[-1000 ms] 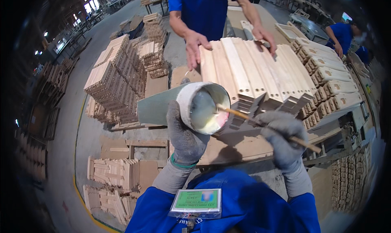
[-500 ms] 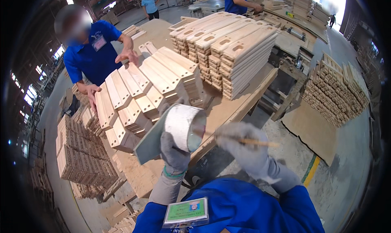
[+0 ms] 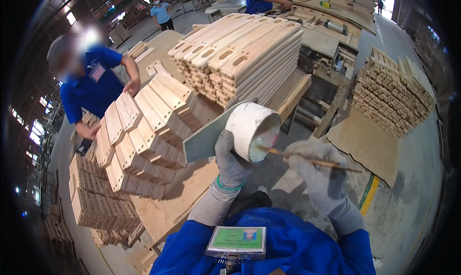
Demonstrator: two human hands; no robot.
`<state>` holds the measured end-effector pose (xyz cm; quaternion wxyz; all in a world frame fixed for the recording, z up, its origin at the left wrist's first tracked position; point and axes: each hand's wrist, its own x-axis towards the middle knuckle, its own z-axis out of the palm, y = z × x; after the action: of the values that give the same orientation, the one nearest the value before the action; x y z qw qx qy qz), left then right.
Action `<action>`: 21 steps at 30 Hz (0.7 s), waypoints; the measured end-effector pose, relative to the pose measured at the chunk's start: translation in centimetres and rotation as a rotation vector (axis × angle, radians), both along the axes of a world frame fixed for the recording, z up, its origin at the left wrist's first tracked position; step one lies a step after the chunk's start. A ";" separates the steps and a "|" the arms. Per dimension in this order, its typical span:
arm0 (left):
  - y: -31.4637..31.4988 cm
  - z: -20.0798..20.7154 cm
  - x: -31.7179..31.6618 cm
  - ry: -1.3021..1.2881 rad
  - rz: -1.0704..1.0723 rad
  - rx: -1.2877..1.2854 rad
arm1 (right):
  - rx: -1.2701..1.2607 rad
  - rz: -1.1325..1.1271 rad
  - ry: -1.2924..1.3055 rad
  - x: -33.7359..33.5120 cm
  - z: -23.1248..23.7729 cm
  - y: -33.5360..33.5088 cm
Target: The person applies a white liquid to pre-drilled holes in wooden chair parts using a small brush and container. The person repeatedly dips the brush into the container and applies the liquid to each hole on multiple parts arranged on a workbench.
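So far, my right hand [image 3: 317, 163] pinches a stick [image 3: 340, 167] dipped in the white pot [image 3: 242, 126] my left hand [image 3: 231, 160] clasps; pale liquid [image 3: 261, 144] is left inside.

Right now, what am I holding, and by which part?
Left hand: white cup, thumb against its outer wall. Right hand: thin stick, around its visible middle.

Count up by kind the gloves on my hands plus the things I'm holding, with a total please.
Grey gloves: 2
White cup: 1
Thin wooden stick: 1
Flat grey-green piece, against the cup: 1
Total: 5
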<state>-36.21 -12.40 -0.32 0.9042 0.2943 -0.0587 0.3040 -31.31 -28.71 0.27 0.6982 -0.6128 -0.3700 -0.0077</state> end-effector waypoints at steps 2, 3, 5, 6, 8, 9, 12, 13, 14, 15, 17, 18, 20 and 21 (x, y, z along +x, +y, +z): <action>0.4 -0.4 1.8 0.003 0.030 0.051 | 0.261 0.129 0.245 2.0 0.6 0.0; 0.8 -0.4 2.8 0.000 0.043 0.069 | 0.393 0.200 0.367 3.0 1.1 0.1; 1.4 -0.2 5.1 -0.008 0.066 0.090 | 0.158 -0.061 0.330 4.2 2.1 1.0; 1.5 -0.2 6.2 -0.011 0.081 0.093 | 0.072 -0.080 0.237 4.9 1.7 1.4; 2.3 -0.2 8.2 -0.020 0.127 0.117 | -0.070 -0.032 -0.032 7.3 2.0 2.0; 2.7 -0.1 9.2 -0.028 0.149 0.120 | 0.120 0.065 0.166 8.2 2.9 2.3; 4.6 -0.4 11.8 0.023 0.079 0.175 | 0.266 0.013 0.149 11.2 4.1 4.1; 4.8 0.4 12.9 -0.014 0.063 0.130 | 0.145 0.004 0.093 12.4 3.9 5.0; 5.3 0.8 13.5 -0.028 0.076 0.150 | 0.031 -0.006 0.040 13.8 3.4 5.6; 5.9 1.1 13.8 0.010 0.150 0.174 | -0.083 -0.019 -0.016 14.9 3.3 6.3; 7.4 1.3 14.1 0.101 0.287 0.281 | -0.035 0.049 0.221 16.4 5.7 7.9; 8.2 1.1 14.1 0.153 0.351 0.358 | -0.007 0.058 0.214 17.3 6.1 8.4; 8.9 1.8 14.5 0.068 0.321 0.330 | 0.050 0.174 0.085 19.3 6.3 9.7; 9.1 1.9 14.8 0.084 0.350 0.335 | 0.072 0.291 -0.040 20.3 6.0 11.1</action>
<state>-21.39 -3.30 1.55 0.7780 0.4582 -0.0187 0.4295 -11.04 -17.65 6.28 0.7059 -0.5270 -0.4683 0.0684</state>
